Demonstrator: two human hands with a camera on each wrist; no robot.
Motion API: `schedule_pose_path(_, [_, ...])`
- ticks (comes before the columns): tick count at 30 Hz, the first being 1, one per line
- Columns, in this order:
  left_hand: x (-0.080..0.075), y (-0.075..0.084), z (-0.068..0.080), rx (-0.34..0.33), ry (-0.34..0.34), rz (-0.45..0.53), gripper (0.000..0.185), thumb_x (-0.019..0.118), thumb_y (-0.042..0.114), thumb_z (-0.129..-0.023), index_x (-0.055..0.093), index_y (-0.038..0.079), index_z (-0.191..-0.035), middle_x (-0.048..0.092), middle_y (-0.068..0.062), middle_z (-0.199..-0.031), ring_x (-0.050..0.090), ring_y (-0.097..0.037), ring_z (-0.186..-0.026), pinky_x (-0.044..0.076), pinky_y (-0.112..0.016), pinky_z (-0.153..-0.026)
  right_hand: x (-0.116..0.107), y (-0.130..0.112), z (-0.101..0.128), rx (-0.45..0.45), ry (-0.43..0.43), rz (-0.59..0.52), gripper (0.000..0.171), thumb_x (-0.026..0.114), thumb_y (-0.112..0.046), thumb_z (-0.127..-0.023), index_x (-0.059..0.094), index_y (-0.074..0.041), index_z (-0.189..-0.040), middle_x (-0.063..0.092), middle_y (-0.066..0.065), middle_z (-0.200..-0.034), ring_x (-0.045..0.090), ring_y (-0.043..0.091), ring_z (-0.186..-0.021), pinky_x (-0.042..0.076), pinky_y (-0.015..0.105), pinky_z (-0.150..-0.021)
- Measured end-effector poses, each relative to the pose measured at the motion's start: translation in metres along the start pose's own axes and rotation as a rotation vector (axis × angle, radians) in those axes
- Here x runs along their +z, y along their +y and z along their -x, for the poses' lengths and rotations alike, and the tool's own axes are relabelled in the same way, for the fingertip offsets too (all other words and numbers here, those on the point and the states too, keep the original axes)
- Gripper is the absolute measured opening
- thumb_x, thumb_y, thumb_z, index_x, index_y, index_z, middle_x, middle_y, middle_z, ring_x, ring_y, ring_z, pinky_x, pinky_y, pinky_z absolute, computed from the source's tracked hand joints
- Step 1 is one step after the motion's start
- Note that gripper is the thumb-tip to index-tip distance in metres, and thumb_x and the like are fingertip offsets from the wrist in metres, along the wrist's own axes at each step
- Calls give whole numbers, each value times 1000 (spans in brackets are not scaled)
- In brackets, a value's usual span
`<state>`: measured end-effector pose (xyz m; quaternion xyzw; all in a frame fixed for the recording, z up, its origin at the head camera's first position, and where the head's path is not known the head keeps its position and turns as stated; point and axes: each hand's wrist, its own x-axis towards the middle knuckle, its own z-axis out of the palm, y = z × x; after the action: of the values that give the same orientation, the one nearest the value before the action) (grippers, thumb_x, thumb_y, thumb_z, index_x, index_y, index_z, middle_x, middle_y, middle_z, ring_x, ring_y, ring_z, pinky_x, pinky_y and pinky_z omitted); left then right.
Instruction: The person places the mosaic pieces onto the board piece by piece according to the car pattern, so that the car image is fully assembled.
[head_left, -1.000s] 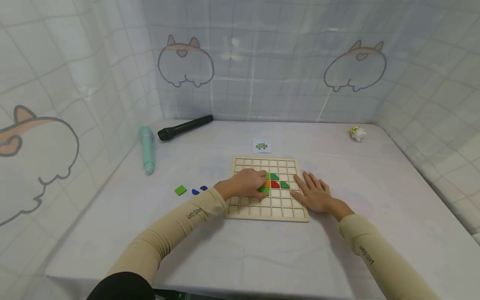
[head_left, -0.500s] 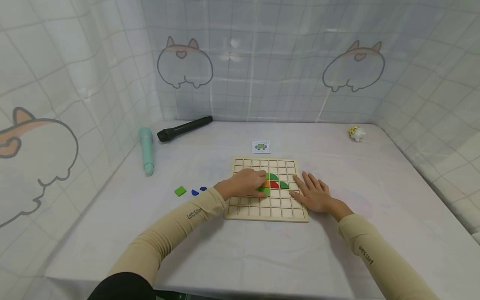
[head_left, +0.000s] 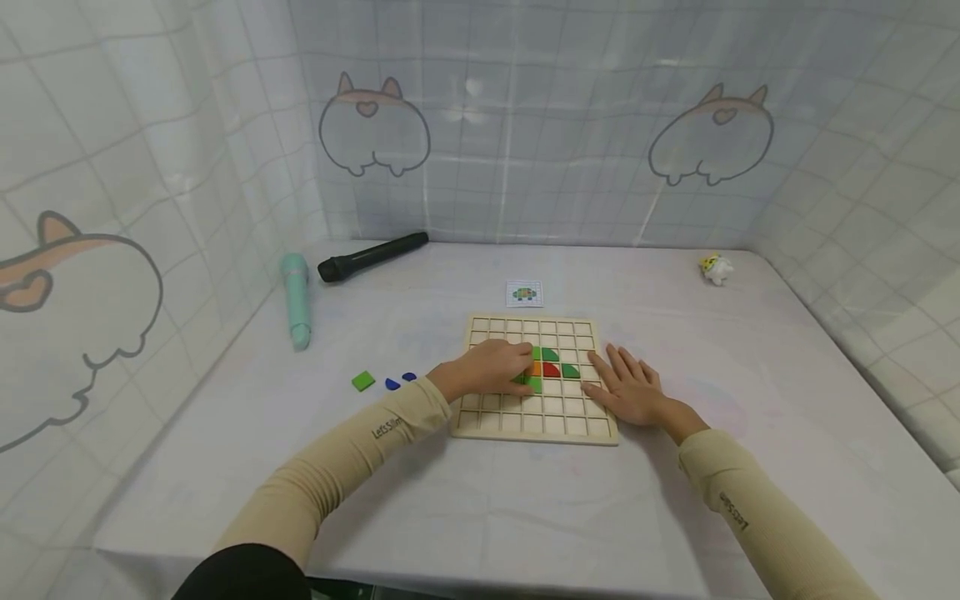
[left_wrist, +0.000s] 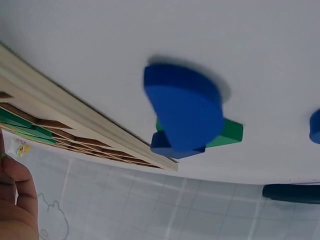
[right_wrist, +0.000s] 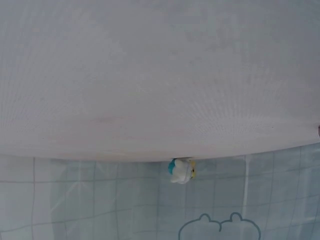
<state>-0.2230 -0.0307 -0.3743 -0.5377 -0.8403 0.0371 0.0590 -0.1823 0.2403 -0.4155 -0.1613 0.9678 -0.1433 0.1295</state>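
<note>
Left hand [head_left: 491,367]: covers several cells of the wooden grid board [head_left: 540,421] and part of a green piece [head_left: 531,383]; finger position unclear. Orange piece [head_left: 536,367]: mostly hidden. Pattern card [head_left: 523,292]: design too small to read. Green block [left_wrist: 227,134]: largely behind the blue quarter-round piece [left_wrist: 184,112]. Black microphone [left_wrist: 292,193]: cut off at the frame edge.

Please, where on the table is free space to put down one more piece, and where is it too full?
Free: the wide table stretch right of the wooden grid board, toward the small toy; also the near strip before the board. Crowded: left of the board, where the green square and blue pieces lie beside the left hand.
</note>
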Motion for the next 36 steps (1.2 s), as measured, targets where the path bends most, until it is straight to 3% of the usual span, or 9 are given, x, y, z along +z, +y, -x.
schedule_pose_path(4, [1,0,2,4,-1,-10,34,65,44,-88,63,11,-88,51,2,-84,42,-9,-57,40,-20,-54,0,-3,2,-4,-6,-9,81,24,-63,-95,6,-8,-152,-7,21,-155,-9,39,-139,-3,60,-104])
schedule_pose_path(8, [-1,-3,7,11,40,30,31,65,41,-89,64,10,-90,52,1,-86,46,-10,-59,42,-20,-57,0,-4,2,-2,-9,-2,82,23,-64,-95,6,-9,-152,-7,21,-155,-9,38,-139,-3,60,-104])
schedule_pose_path(13, [-8,-16,28,-45,78,120,25,68,36,-88,67,11,-89,55,2,-86,54,-9,-67,46,-22,-63,0,-3,2,-1,-9,2,82,23,-65,-95,5,-9,-153,-7,21,-155,-9,39,-139,-3,59,-104])
schedule_pose_path(18, [-14,-38,69,-222,40,250,18,70,31,-87,67,14,-83,57,5,-86,56,-10,-73,48,-25,-67,-1,-3,2,-2,-9,-5,81,23,-64,-95,5,-10,-153,-8,21,-155,-9,39,-139,-5,59,-104])
schedule_pose_path(25, [-16,-64,146,-481,-21,361,16,69,29,-87,68,13,-85,59,2,-90,53,-12,-74,48,-33,-70,-1,-4,2,-6,-11,-14,80,24,-63,-96,6,-10,-153,-8,20,-155,-9,38,-139,-5,59,-104])
schedule_pose_path(31, [-5,-74,204,-563,38,404,18,73,25,-84,69,8,-90,58,1,-87,49,-11,-68,45,-31,-64,-2,-4,3,-19,-11,-17,79,24,-61,-96,5,-10,-153,-9,21,-155,-9,39,-139,-5,59,-104])
schedule_pose_path(36, [2,-74,223,-617,62,438,27,77,25,-80,67,5,-96,58,0,-88,47,-11,-67,43,-29,-62,-3,-1,1,-11,-4,-14,80,24,-63,-96,6,-9,-153,-8,21,-155,-9,39,-139,-5,60,-104])
